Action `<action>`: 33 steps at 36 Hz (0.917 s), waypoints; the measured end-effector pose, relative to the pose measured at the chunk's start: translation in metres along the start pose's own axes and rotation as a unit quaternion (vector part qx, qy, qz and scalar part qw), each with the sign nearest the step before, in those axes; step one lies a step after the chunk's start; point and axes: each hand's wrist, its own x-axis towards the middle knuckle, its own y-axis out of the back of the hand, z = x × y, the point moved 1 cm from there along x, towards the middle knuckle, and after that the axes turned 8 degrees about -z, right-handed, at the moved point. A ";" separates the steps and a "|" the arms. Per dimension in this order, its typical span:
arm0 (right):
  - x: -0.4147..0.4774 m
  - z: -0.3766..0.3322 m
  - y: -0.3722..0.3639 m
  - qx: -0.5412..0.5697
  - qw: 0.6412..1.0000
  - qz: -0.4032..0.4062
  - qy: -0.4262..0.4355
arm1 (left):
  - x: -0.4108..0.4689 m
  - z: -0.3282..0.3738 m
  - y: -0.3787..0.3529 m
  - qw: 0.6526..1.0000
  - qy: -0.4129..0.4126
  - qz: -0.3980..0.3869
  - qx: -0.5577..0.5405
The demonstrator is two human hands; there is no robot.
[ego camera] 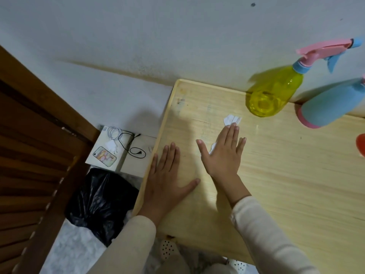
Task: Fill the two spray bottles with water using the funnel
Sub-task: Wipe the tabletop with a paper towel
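Left hand point(167, 176) and right hand point(224, 155) lie flat, fingers straight — a hasty reach could topple the yellow bottle point(274, 93) or blue bottle point(331, 104).

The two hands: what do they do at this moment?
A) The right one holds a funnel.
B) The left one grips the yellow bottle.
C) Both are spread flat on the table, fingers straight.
C: the left hand and the right hand lie open on the table, and the yellow bottle stands untouched near the wall.
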 end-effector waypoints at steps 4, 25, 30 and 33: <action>0.014 -0.010 0.002 -0.003 1.000 0.001 0.026 | 0.000 0.001 0.000 1.000 0.002 -0.001 0.003; 0.027 0.016 0.026 -0.001 0.973 -0.107 0.205 | -0.002 0.001 0.003 1.000 -0.002 0.011 -0.014; 0.034 0.017 0.029 -0.035 0.975 -0.095 0.196 | -0.002 0.001 0.002 1.000 -0.004 0.014 -0.018; 0.040 0.017 0.029 -0.059 0.975 -0.098 0.192 | -0.001 0.001 0.001 1.000 -0.004 0.013 -0.015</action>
